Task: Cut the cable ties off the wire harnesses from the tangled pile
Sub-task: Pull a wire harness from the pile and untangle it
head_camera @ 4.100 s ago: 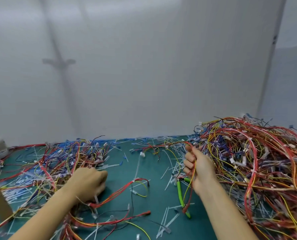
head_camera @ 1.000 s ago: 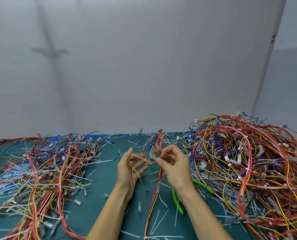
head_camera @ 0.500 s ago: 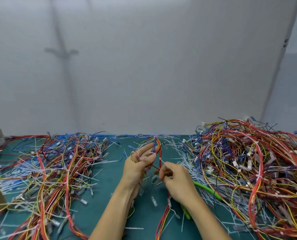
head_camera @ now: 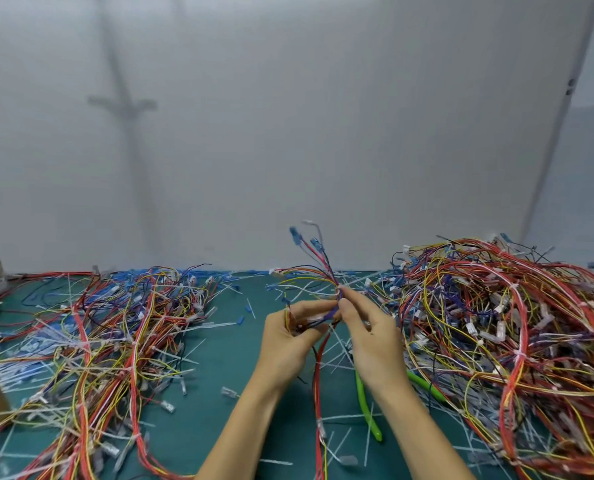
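Pinching one wire harness (head_camera: 325, 268), the left hand (head_camera: 286, 344) and right hand (head_camera: 375, 341) hold it above green-handled cutters (head_camera: 362, 393) on the mat (head_camera: 226, 355).

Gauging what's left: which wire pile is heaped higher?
The pile on the person's right; it mounds up well above the mat, while the left pile lies low and spread out.

Forearms angled inward, the left hand (head_camera: 286, 342) and right hand (head_camera: 373, 344) meet, fingers (head_camera: 356, 301) curled and pinching.
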Demonstrator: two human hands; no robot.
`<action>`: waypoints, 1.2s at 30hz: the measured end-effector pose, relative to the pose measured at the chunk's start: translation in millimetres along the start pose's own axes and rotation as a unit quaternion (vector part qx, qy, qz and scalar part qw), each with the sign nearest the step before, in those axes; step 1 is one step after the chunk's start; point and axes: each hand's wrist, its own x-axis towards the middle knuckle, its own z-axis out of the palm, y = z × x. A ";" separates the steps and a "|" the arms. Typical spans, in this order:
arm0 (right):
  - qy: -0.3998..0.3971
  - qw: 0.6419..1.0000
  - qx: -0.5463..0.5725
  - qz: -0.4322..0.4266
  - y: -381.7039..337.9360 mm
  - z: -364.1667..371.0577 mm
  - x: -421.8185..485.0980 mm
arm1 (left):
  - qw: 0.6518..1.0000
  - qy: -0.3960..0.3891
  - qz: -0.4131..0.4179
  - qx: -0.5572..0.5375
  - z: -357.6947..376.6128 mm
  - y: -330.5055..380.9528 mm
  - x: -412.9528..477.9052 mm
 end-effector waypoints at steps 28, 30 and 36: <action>0.064 0.917 0.353 0.174 -20.9 -10.1 1.5 | 0.948 0.179 -0.132 -0.227 -30.2 -0.2 0.0; 0.069 0.914 0.361 0.174 -20.3 -10.6 2.3 | 0.951 0.149 -0.125 -0.239 -31.0 1.2 -0.8; 0.077 0.916 0.360 0.157 -17.6 -11.5 4.8 | 0.951 0.111 -0.134 -0.255 -31.2 3.7 -0.3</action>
